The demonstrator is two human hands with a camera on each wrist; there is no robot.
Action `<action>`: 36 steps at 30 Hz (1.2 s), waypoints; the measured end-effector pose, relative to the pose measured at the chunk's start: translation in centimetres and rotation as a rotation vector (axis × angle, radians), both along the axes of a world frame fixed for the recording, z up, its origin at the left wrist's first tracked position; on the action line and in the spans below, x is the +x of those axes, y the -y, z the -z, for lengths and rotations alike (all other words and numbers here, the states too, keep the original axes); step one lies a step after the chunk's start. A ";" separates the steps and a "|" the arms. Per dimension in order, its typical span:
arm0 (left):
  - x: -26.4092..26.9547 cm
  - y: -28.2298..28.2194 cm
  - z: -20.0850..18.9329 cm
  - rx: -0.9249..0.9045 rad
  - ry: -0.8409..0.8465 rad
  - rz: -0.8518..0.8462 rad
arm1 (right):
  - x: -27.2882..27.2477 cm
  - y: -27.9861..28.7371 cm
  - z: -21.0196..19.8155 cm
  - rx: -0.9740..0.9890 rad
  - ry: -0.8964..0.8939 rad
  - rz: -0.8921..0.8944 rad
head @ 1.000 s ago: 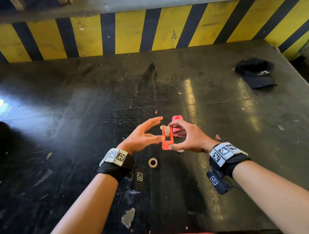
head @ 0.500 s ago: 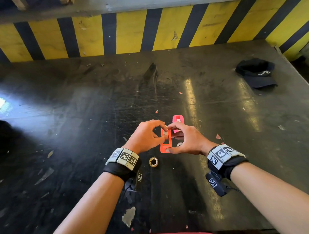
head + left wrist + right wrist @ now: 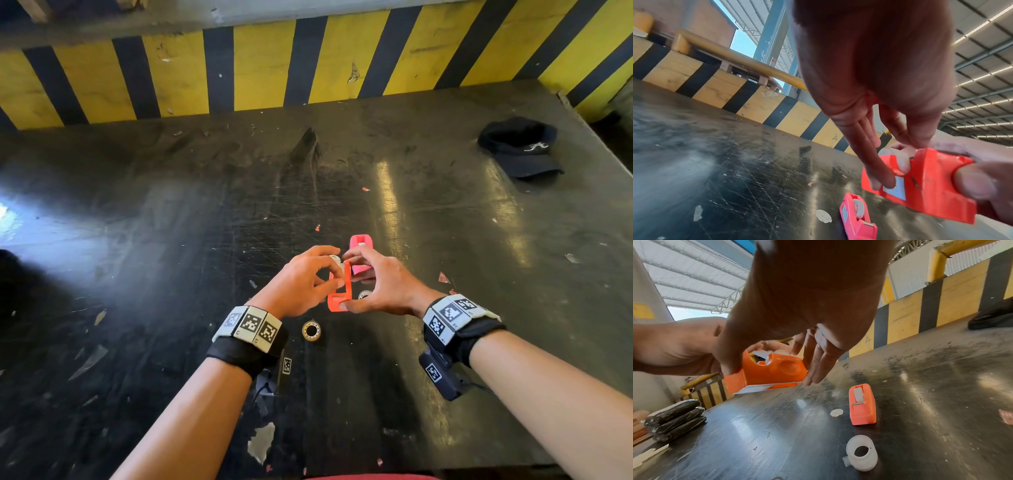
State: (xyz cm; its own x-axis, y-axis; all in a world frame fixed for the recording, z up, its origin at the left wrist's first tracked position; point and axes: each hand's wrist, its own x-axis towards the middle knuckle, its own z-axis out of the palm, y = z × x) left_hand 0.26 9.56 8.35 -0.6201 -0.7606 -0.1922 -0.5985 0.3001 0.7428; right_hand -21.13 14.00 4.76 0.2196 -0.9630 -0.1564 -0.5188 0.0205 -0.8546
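Observation:
An orange tape dispenser (image 3: 337,296) is held above the black table (image 3: 205,240). My right hand (image 3: 347,281) grips it end to end, thumb (image 3: 729,363) on the near end and fingers (image 3: 816,368) at the far end. My left hand (image 3: 335,270) curls in from the left. Its thumb and forefinger (image 3: 906,138) pinch the white tape roll (image 3: 902,162) seated in the dispenser's (image 3: 927,183) top, and its other fingers lie along the side. A second, pink dispenser (image 3: 359,253) lies on the table just beyond the hands.
A loose tape roll (image 3: 311,330) lies near my left wrist, and a clear plastic core (image 3: 861,454) lies under my right hand. A black cap (image 3: 520,147) sits far right. A yellow-black striped wall (image 3: 260,68) bounds the table's back edge. Black slabs (image 3: 674,421) are stacked at the left.
My left hand, open beside the dispenser a second ago, has curled in and pinched the roll at its top. The right hand's grip is unchanged.

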 end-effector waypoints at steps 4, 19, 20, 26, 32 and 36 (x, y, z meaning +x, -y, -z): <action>0.3 -0.5 -0.3 0.111 -0.064 -0.013 | -0.4 -0.1 0.2 0.029 0.057 0.042; 0.8 -1.5 0.3 0.145 -0.110 -0.004 | -0.4 -0.1 0.7 0.171 0.136 0.032; 0.8 -1.5 0.3 0.137 -0.118 -0.005 | -0.4 -0.1 0.7 0.174 0.145 0.041; 1.0 -1.7 0.5 0.072 -0.113 0.008 | 0.0 -0.3 0.8 0.194 0.169 0.050; 1.2 -2.3 0.8 -0.194 -0.065 0.016 | 0.2 -0.3 0.6 0.195 0.179 0.061; 1.5 -2.4 1.0 -0.248 -0.015 0.110 | 0.0 -0.2 0.7 0.195 0.176 0.081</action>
State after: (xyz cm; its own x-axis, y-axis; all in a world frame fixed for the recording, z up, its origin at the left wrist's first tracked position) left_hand 1.73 11.93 7.32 -0.7030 -0.7112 0.0017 -0.5415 0.5369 0.6469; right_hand -21.14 14.23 4.08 0.1835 -0.9339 -0.3068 -0.3531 0.2287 -0.9072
